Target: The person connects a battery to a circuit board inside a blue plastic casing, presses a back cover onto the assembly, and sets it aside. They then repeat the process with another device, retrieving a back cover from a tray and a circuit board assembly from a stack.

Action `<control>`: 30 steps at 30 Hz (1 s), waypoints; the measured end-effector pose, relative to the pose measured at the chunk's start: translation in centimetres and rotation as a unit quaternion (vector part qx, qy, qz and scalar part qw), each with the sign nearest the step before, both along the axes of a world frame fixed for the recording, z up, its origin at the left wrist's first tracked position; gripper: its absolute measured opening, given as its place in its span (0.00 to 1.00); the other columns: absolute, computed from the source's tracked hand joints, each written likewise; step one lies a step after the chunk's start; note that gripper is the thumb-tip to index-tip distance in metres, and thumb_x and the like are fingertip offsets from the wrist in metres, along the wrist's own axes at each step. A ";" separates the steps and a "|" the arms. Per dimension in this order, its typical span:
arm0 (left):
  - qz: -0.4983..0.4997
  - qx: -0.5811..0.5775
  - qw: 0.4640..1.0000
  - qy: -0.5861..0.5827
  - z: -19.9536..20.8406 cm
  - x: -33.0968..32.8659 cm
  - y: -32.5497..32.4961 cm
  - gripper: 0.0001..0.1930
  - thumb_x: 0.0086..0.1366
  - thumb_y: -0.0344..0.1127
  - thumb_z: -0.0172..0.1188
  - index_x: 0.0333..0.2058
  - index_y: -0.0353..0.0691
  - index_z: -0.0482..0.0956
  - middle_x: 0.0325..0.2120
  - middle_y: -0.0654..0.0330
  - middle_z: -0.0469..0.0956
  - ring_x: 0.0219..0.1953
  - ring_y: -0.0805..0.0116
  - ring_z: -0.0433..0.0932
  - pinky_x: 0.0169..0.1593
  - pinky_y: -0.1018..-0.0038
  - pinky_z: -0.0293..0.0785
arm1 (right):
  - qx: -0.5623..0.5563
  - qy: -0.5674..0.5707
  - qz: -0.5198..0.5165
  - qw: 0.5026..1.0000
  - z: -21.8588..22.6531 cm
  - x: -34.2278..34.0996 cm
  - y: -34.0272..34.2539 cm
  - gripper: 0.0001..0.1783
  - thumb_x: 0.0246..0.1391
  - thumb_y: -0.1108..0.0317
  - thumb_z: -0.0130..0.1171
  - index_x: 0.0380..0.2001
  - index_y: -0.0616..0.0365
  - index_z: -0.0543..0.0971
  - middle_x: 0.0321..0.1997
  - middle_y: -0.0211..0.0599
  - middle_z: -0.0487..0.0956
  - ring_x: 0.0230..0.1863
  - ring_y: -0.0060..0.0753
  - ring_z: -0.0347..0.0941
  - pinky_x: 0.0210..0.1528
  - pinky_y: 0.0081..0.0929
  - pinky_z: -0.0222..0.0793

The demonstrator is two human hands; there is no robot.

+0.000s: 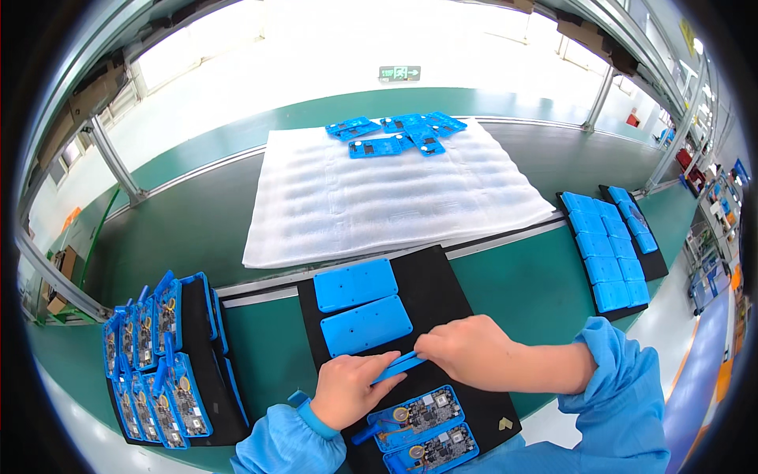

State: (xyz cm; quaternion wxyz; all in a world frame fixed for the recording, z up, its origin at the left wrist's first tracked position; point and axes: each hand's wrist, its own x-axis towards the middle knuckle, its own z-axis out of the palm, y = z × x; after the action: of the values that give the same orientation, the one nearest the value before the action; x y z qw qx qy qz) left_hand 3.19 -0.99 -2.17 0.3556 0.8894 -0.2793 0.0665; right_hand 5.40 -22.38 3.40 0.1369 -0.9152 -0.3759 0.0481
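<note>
Between my two hands I hold a blue plastic case [404, 364], seen almost edge-on above a black foam mat [430, 288]. My left hand [349, 389] pinches its left end between thumb and fingers. Its right end is gripped by my right hand [464, 347]. Two flat blue covers [355, 284] lie on the mat just beyond my hands. Nearer me are two open blue housings [430, 450] with circuit boards inside, and a blue stick-like part juts from the left of one. Whether the held case has a board inside is hidden.
At left, a black mat [229, 403] carries several open housings with boards [185, 395]. Closed blue cases [596, 245] lie in rows on another black mat at right. Beyond, a white padded sheet [379, 213] holds several blue pieces [377, 148]. Metal posts [114, 162] frame the bench.
</note>
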 end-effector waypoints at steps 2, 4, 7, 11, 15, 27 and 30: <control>-0.007 -0.003 1.000 0.031 0.2 -0.2 -0.1 0.14 0.54 0.42 0.65 0.39 0.47 0.81 0.23 0.60 0.80 0.23 0.60 0.78 0.26 0.69 0.73 | -0.004 0.006 0.007 1.000 0.0 -0.1 -0.3 0.05 0.51 0.68 0.58 0.32 0.54 0.77 0.28 0.34 0.79 0.30 0.38 0.78 0.29 0.32 0.73; -0.020 -0.026 0.999 0.013 -0.1 0.0 -0.1 0.14 0.54 0.41 0.65 0.39 0.45 0.81 0.23 0.59 0.80 0.23 0.58 0.78 0.25 0.69 0.73 | 0.018 0.017 0.053 0.998 -0.3 0.8 -0.9 0.06 0.52 0.66 0.58 0.33 0.53 0.77 0.30 0.34 0.79 0.31 0.38 0.78 0.30 0.31 0.74; -0.018 0.028 0.989 -0.141 -1.0 -0.7 0.3 0.18 0.53 0.40 0.66 0.43 0.44 0.79 0.35 0.63 0.81 0.33 0.63 0.80 0.34 0.71 0.73 | 0.188 -0.041 0.056 0.980 1.3 2.2 -1.8 0.07 0.53 0.68 0.55 0.35 0.54 0.74 0.26 0.39 0.78 0.30 0.44 0.77 0.30 0.36 0.72; -0.024 0.122 0.968 -0.218 -1.8 -0.9 0.2 0.21 0.52 0.40 0.66 0.46 0.46 0.77 0.42 0.65 0.79 0.41 0.65 0.77 0.39 0.71 0.72 | 0.279 -0.053 -0.091 0.954 1.0 10.6 -3.8 0.21 0.58 0.68 0.52 0.56 0.51 0.71 0.33 0.45 0.77 0.33 0.42 0.74 0.36 0.31 0.70; -0.029 0.162 0.974 -0.153 -0.9 -1.2 -0.4 0.24 0.51 0.42 0.66 0.48 0.46 0.76 0.49 0.61 0.73 0.44 0.63 0.73 0.43 0.70 0.70 | 0.289 -0.161 -0.284 0.900 -5.5 22.1 -6.9 0.15 0.56 0.60 0.54 0.40 0.60 0.75 0.34 0.48 0.76 0.38 0.50 0.74 0.39 0.42 0.69; -0.029 0.157 0.986 -0.048 -0.5 -1.1 -0.8 0.21 0.55 0.45 0.61 0.47 0.44 0.78 0.54 0.50 0.65 0.52 0.51 0.65 0.52 0.60 0.61 | 0.118 -0.205 -0.540 0.808 -9.2 35.5 -5.6 0.44 0.41 0.38 0.62 0.56 0.54 0.65 0.47 0.46 0.76 0.47 0.51 0.74 0.43 0.43 0.71; -0.035 0.155 0.987 -0.038 -1.0 -0.6 -0.5 0.21 0.55 0.46 0.62 0.46 0.43 0.78 0.54 0.50 0.65 0.52 0.51 0.64 0.52 0.59 0.61 | 0.098 -0.132 -0.545 0.822 -9.2 35.9 -5.5 0.43 0.41 0.39 0.63 0.56 0.54 0.66 0.46 0.46 0.77 0.48 0.49 0.74 0.45 0.42 0.71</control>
State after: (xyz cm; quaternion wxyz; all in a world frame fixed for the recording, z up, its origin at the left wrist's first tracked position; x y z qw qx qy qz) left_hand 2.54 -1.50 -3.21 0.2045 0.9204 -0.3303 0.0432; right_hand 41.32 -27.85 -5.79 0.1787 -0.9504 0.1666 -0.1925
